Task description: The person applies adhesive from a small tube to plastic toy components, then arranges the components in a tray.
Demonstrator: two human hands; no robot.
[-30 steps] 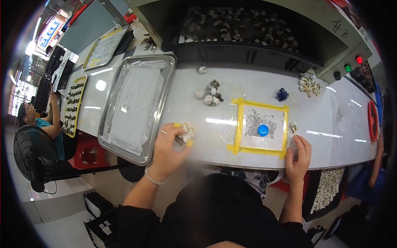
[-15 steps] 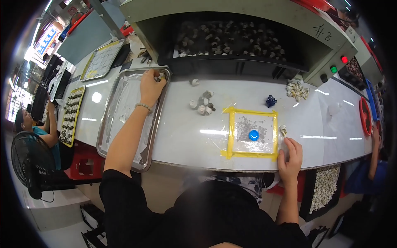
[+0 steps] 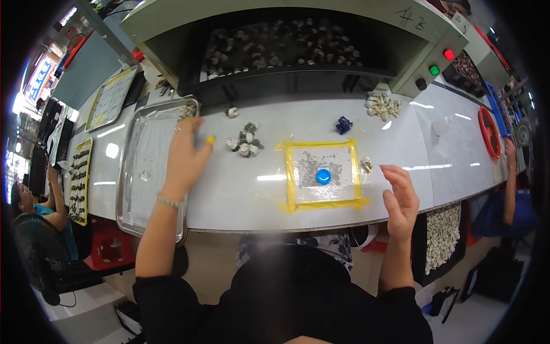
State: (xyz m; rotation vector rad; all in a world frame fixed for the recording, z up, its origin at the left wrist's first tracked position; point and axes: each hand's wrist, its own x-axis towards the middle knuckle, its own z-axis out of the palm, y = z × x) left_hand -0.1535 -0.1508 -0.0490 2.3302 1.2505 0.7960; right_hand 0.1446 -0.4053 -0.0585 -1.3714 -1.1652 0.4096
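Left hand: the left hand point(image 3: 184, 153) hovers open over the counter point(image 3: 240, 189), fingers spread, a yellow cap on one fingertip; it holds nothing and hangs just beside the right rim of the steel tray point(image 3: 130, 195).
Right hand: the right hand point(image 3: 401, 195) is raised near the front edge of the counter, palm open and fingers loosely curled, empty.
Small parts: a loose cluster of small grey and white parts point(image 3: 245, 142) lies near the back edge of the counter, just right of the left hand's fingertips.
Marked square: a yellow-taped square point(image 3: 289, 172) sits mid-counter with a blue round cap point(image 3: 323, 176) inside it; one small pale part point(image 3: 366, 164) rests just outside its right side.
Hopper: a dark bin of similar parts point(image 3: 286, 46) runs along the back.
Risk: a sweeping reach could likely scatter the cluster toward the tray or the counter's front edge, since the pieces lie loose and close together; a capped fingertip may also grip such small pieces poorly.
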